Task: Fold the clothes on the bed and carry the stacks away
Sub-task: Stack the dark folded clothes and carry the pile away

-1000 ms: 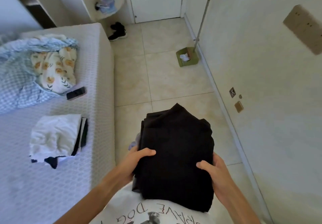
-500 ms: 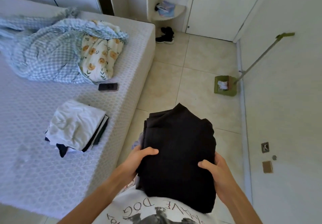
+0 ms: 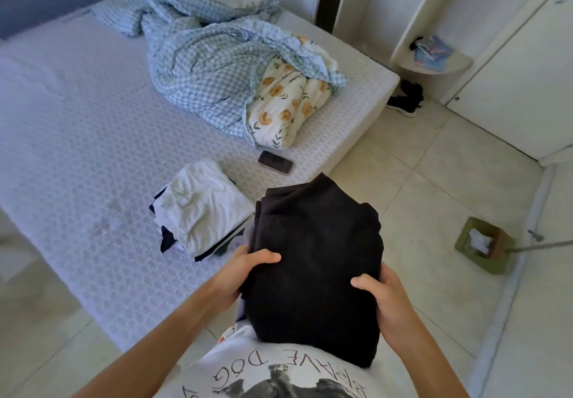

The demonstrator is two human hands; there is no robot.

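I hold a stack of folded black clothes (image 3: 316, 261) in front of my chest, above the floor beside the bed. My left hand (image 3: 242, 270) grips its left side with the thumb on top. My right hand (image 3: 387, 301) grips its right side the same way. A second folded stack (image 3: 201, 208), white on top with dark pieces underneath, lies on the bed (image 3: 77, 137) near its edge, just left of the black stack.
A crumpled blue checked blanket (image 3: 201, 59) and a flowered cloth (image 3: 285, 109) lie further up the bed, with a phone (image 3: 275, 162) beside them. On the tiled floor stand a green dustpan (image 3: 482, 245) at the right wall and black shoes (image 3: 406, 98) under a corner shelf (image 3: 434, 59).
The view has swung left, bringing more of the bed into sight and pushing the dustpan to the right. Both hands keep the same grip on the black stack.
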